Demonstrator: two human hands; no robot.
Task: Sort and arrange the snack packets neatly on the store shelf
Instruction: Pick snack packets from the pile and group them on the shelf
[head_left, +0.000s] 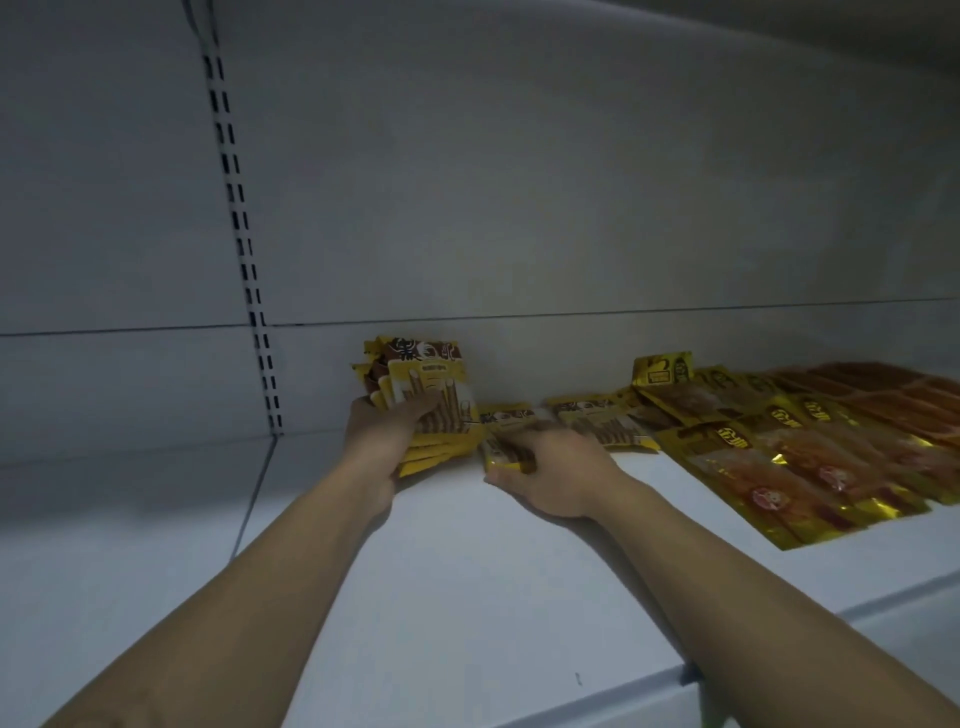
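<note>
Our left hand clasps a stack of yellow stick-snack packets, held upright near the back of the shelf, thumb across the front. Bold Chinese characters head each, too blurred for us to read. Just beside it, our right hand curls over one matching packet lying flat. Gold packs overlap in rows to the right.

Shelf: smooth, matt white, seemingly painted metal, as is the back panel. Stick-snack packets in my left hand: glossy yellow plastic film. Long packets to my right: clear film with shiny gold foil edges.
</note>
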